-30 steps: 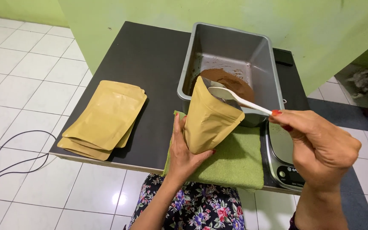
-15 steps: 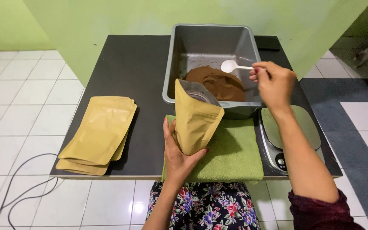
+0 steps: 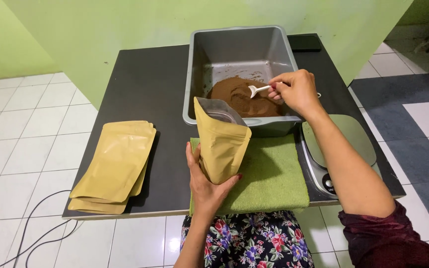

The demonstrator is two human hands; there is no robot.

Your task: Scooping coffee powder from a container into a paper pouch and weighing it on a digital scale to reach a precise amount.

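Scooping brown powder [image 3: 242,97] with your right hand [image 3: 296,92] while your left hand [image 3: 207,186] holds an open pouch [image 3: 222,141] at the centre of the frame.

Your right hand is closed around the handle of a small white spoon [image 3: 255,90], its bowl down in the powder inside the grey tub [image 3: 239,47] at the upper middle. Your left hand grips the tan stand-up pouch from below and behind, fingers wrapped around its base, holding it tilted with its mouth open toward the tub. Under the pouch a green cloth [image 3: 269,173] lies on the dark desk [image 3: 145,89], touching the tub's near wall. Just right of the cloth, under your right forearm, sits a scale [image 3: 348,136]. At the lower left, well apart from your hands, lies a stack of flat tan pouches [image 3: 112,166].
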